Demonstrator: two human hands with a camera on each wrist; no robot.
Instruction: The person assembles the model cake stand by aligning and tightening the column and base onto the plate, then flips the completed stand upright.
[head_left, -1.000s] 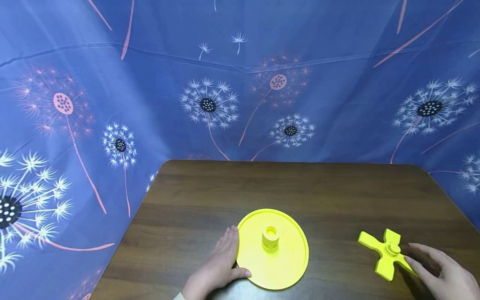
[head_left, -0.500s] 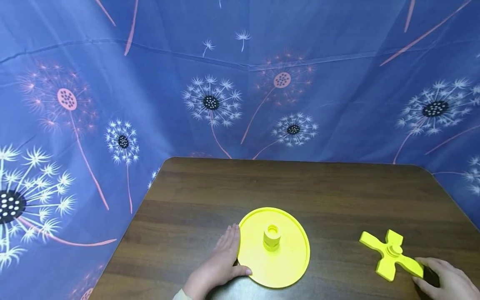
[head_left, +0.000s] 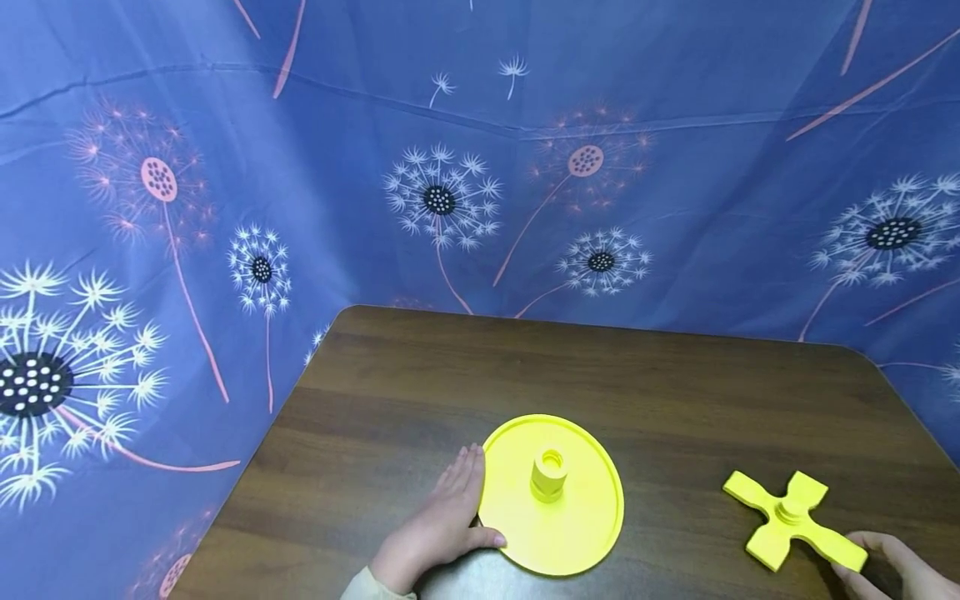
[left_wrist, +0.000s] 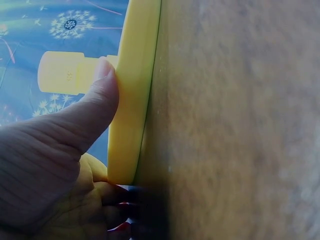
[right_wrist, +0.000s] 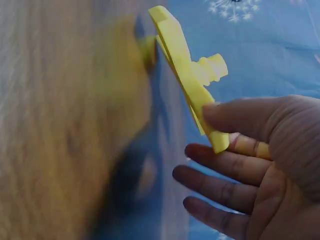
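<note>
A round yellow disc (head_left: 517, 533) with a raised rim lies on the table, a hollow post (head_left: 550, 471) standing at its centre. My left hand (head_left: 442, 517) rests against the disc's left edge, fingers straight and together, the thumb touching the rim. In the left wrist view the thumb (left_wrist: 97, 107) lies along the disc's side. At the right, my right hand (head_left: 896, 567) pinches one arm of a yellow four-armed cross piece (head_left: 821, 537). A stepped knob (right_wrist: 212, 69) sticks up from its middle. The right wrist view shows the piece tilted and raised off the table; the other fingers (right_wrist: 215, 192) extend loosely.
The brown wood-grain table (head_left: 600, 367) has rounded far corners. Behind it and to the left hangs a blue cloth (head_left: 337, 167) printed with dandelions. Bare tabletop separates the disc from the cross piece.
My right hand has closed on the cross piece's near right arm and lifted and tilted the piece. My left hand stays at the disc. The head view has turned slightly.
</note>
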